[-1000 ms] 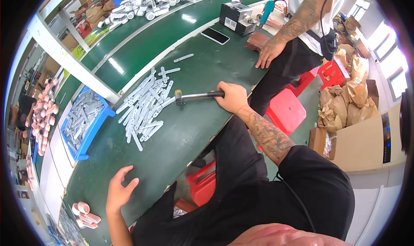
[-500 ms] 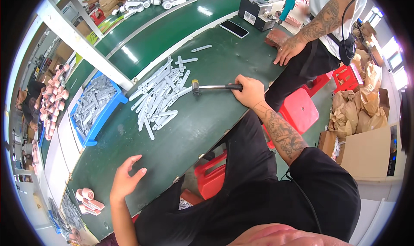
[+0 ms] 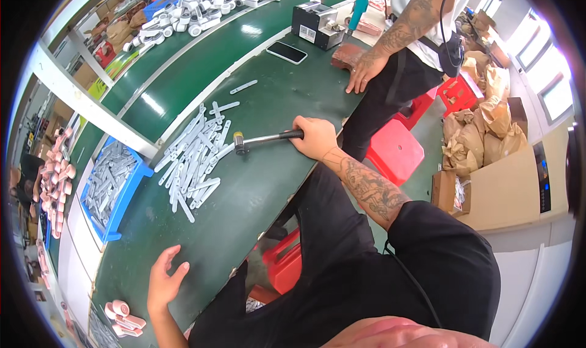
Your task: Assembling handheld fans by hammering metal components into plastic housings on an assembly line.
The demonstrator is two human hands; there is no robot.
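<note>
My right hand point(image 3: 315, 139) is closed round the dark grip of a small mallet point(image 3: 268, 138). Its head, with a yellowish face, is at the right edge of a loose pile of flat grey strips point(image 3: 198, 155) on the green table point(image 3: 238, 192). Whether the head touches the table or hovers just over it, I cannot tell. My left hand point(image 3: 165, 281) is held near the table's front left part, fingers apart and holding nothing. Some pink rounded pieces point(image 3: 124, 317) lie just left of it.
A blue bin point(image 3: 116, 189) of grey strips stands left of the pile. Farther back are a phone point(image 3: 287, 52), a black box-like device point(image 3: 317, 25) and a reddish block point(image 3: 348, 56) beside another person's hand point(image 3: 368, 70). A white post point(image 3: 91, 97) rises behind the bin. Red stools point(image 3: 397, 152) stand right.
The whole view has swung, so the table and its things sit farther left and mostly lower. Both hands keep nearly the same places over the table, the right still gripping the mallet.
</note>
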